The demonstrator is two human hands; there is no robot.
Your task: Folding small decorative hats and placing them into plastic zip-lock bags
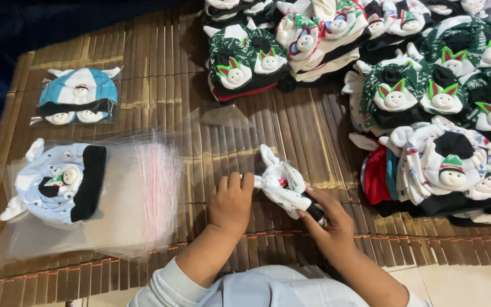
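A folded white patterned baby hat set (282, 185) with a dark band lies between both hands on the bamboo mat (160, 74). My left hand (231, 200) pinches its left end with the fingers. My right hand (328, 220) grips its lower right end near the dark band. A clear plastic bag (223, 128) lies flat on the mat just above my left hand, with its flap raised.
A stack of clear bags (137, 193) lies at the left with a light blue hat set (58, 182) on it. A bagged blue hat set (78, 102) sits beyond it. Piles of green and white hat sets (421, 91) fill the upper right.
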